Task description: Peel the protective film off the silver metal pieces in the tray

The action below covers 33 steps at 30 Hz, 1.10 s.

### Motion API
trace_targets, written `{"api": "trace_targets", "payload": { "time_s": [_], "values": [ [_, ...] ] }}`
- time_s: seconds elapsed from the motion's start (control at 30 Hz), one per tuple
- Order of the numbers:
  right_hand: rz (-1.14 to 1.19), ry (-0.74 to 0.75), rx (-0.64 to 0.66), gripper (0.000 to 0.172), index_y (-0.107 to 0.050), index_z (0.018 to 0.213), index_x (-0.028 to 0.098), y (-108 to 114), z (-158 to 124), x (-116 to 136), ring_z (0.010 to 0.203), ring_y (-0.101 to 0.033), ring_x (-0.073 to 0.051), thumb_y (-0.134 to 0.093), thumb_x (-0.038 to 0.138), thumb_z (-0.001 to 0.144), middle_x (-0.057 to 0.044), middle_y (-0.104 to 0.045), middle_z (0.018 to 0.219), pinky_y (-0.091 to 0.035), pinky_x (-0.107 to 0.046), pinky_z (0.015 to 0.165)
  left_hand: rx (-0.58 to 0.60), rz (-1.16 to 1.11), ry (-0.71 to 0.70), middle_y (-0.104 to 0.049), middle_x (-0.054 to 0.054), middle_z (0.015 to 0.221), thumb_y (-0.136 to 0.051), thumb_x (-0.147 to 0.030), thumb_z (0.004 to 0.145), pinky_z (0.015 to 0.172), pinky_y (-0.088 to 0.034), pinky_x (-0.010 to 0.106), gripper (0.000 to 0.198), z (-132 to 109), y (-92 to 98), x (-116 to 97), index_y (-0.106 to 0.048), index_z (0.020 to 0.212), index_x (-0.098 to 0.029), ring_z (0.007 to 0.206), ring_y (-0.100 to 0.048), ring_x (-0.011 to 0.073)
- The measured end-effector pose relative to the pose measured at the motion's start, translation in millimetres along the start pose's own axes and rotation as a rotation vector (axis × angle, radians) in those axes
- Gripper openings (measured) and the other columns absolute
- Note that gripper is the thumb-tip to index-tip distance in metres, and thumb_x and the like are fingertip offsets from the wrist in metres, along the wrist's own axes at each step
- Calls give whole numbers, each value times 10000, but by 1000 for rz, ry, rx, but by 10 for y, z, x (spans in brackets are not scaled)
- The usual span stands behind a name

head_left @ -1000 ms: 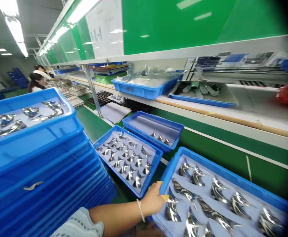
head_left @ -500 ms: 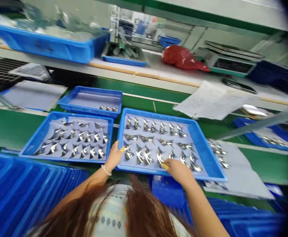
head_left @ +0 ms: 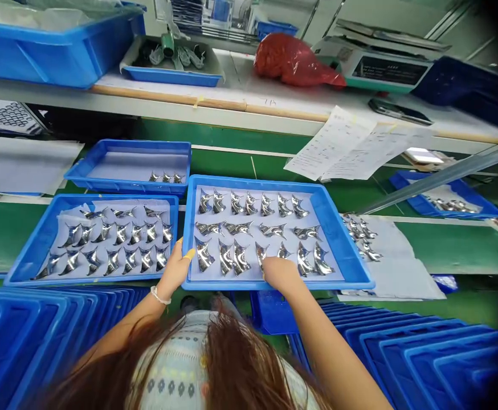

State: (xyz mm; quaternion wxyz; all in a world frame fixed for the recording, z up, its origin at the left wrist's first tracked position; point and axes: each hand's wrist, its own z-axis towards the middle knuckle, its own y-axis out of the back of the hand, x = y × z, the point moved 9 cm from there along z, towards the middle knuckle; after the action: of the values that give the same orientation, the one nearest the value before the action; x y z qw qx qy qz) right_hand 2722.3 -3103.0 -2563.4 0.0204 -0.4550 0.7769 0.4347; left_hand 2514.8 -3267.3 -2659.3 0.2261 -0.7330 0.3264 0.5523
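Left hand clasping the rim of a blue plastic tray, right hand on 1 polished metal piece, grip unclear; possible scratches from knocking neighbouring pieces.

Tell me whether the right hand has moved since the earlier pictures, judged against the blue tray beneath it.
Yes, slightly: against the near rim of the blue tray, the right hand has shifted left.

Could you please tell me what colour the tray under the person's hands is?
The tray is bright blue, best seen in the head view.
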Motion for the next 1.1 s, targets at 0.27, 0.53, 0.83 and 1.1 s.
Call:
{"api": "trace_targets", "payload": {
  "time_s": [0.27, 0.53, 0.83, 1.1],
  "values": [
    [-61, 220, 10, 204, -674, 1019, 72, 6, 67, -97, 960, -658, -260, -601, 136, 839, -155, -694, 1005, -519, -400, 810, -250, 360, -173, -485, 155, 1286, -538, -299, 804, 1098, -284, 499, 585, -94, 143, -262, -415, 1356, -147, 1269, -407, 308],
    [-128, 473, -42, 268, -719, 982, 37, 81, 47, 16, 965, -659, -351, -590, 114, 760, -250, -687, 989, -521, -392, 789, -455, 644, -419, -464, 139, 1283, -474, -300, 876, 1078, -293, 501, 416, -446, -76, -796, -517, 1276, -192, 1265, -390, 297],
    [-237, 570, -67, 342, -718, 997, 32, 10, 59, 110, 987, -650, -369, -496, 25, 738, -251, -688, 994, -493, -384, 776, 58, 628, -702, -561, 85, 1258, -547, -283, 856, 1051, -291, 441, 333, -159, -1442, -1605, -612, 1182, -258, 1230, -446, 259],
    [-213, 571, -82, 330, -713, 923, 87, -77, 152, 54, 962, -653, -374, -479, 19, 701, -229, -695, 960, -464, -381, 746, 118, 658, -656, -660, 65, 1044, -513, -254, 871, 955, -372, 400, 268, 198, -1607, -1282, -674, 1084, -225, 1065, -558, 236]
  ]
}}
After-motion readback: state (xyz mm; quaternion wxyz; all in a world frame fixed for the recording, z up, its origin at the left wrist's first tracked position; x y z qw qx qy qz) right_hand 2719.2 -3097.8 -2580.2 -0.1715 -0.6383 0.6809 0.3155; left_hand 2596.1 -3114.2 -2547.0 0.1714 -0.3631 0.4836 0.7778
